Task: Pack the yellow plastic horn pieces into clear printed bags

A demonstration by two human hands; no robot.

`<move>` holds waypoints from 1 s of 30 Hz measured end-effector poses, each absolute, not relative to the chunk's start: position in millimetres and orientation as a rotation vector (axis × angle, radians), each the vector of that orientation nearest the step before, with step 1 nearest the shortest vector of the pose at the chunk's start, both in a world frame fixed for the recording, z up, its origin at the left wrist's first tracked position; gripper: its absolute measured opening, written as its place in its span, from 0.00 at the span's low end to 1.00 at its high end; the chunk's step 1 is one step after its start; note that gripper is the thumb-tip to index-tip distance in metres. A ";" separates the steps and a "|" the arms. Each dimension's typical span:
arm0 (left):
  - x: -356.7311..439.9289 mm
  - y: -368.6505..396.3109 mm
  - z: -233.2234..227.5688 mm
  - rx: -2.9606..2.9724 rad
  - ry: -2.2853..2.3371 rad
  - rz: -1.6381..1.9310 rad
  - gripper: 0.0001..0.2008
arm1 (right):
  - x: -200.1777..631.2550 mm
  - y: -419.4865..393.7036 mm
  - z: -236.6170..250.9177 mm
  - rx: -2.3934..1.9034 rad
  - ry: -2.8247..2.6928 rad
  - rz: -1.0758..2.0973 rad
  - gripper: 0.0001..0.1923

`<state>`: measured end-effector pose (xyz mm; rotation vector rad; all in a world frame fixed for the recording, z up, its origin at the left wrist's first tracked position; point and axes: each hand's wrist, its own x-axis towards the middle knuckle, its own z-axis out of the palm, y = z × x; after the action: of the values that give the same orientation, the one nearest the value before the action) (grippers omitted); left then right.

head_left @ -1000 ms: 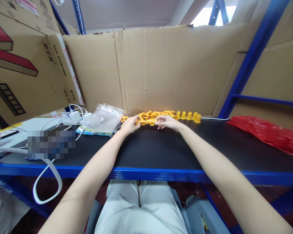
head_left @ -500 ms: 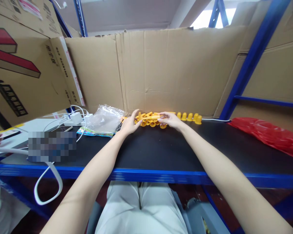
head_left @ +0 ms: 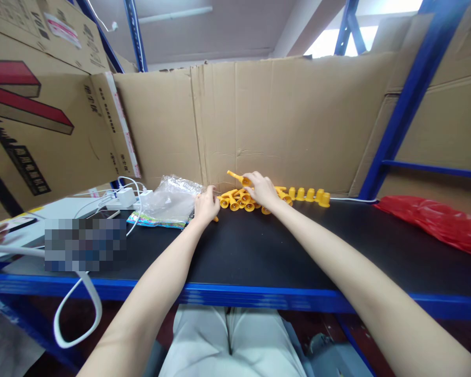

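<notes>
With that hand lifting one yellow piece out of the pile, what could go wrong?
The right hand holds one yellow trumpet-shaped piece above the loose pile of yellow pieces; drawing it out may scatter the neighbours. The upright row of yellow caps stands close behind that wrist and could be knocked over. The left hand rests beside a clear plastic bag, which might be nudged.

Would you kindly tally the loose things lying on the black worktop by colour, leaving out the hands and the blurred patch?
Yellow: 1 lifted piece in the right hand, 1 pile of yellow pieces too tangled to count, with the left hand beside it, and 5 upright yellow caps.
Red: 1 red bag.
Clear: 1 clear plastic bag.
White: 1 white charger.
Total: 10.
</notes>
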<state>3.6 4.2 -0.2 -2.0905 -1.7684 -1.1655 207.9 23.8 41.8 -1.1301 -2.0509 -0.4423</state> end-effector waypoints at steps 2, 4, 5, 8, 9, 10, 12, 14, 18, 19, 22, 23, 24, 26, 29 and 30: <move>2.1 2.7 2.5 -2.041 -1.827 -1.189 0.18 | 192.9 27.3 36.2 -1.211 -2.151 -0.583 0.17; 0.5 0.8 5.5 -2.010 -1.882 -1.229 0.19 | 180.6 31.6 29.4 -1.273 -2.223 -0.692 0.17; -0.4 -0.1 6.8 -1.997 -1.907 -1.252 0.19 | 175.6 33.7 25.8 -1.293 -2.253 -0.736 0.16; -3.1 -1.0 9.0 -1.961 -1.963 -1.328 0.21 | 165.3 38.5 14.8 -1.330 -2.337 -0.825 0.17; -4.1 -0.6 9.1 -1.942 -1.974 -1.352 0.21 | 163.2 39.3 11.5 -1.354 -2.357 -0.834 0.17; -5.2 0.0 8.9 -1.924 -1.981 -1.371 0.21 | 161.6 39.7 8.7 -1.392 -2.367 -0.835 0.18; -7.2 1.7 7.9 -1.892 -1.990 -1.398 0.22 | 159.6 39.4 4.7 -1.484 -2.366 -0.814 0.19; -8.8 3.3 6.8 -1.879 -1.996 -1.414 0.22 | 158.6 38.0 3.0 -1.550 -2.356 -0.774 0.20; -9.8 4.6 5.9 -1.885 -2.000 -1.397 0.18 | 159.0 33.6 5.8 -1.618 -2.384 -0.660 0.24; -9.8 4.7 6.3 -1.886 -2.002 -1.379 0.17 | 159.8 32.5 7.8 -1.625 -2.403 -0.622 0.26; -10.6 4.8 8.4 -1.896 -2.025 -1.285 0.13 | 166.3 30.9 18.0 -1.622 -2.467 -0.483 0.31; -11.2 4.8 9.5 -1.909 -2.034 -1.235 0.12 | 170.6 31.4 23.1 -1.615 -2.484 -0.434 0.33; -11.9 4.8 10.6 -1.927 -2.046 -1.173 0.11 | 176.2 32.7 29.0 -1.600 -2.497 -0.391 0.34; -13.3 4.6 12.7 -1.981 -2.083 -1.010 0.08 | 191.8 37.4 42.9 -1.568 -2.485 -0.321 0.35; -13.3 4.0 14.4 -2.115 -2.165 -0.696 0.04 | 225.7 47.4 65.8 -1.518 -2.406 -0.299 0.34; -12.7 3.5 14.4 -2.169 -2.180 -0.605 0.05 | 239.2 50.4 72.8 -1.530 -2.370 -0.306 0.33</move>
<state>-12.7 3.5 14.4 -2.1694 -2.1797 -0.6045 239.2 50.4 72.8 -1.5296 -2.3703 -0.3065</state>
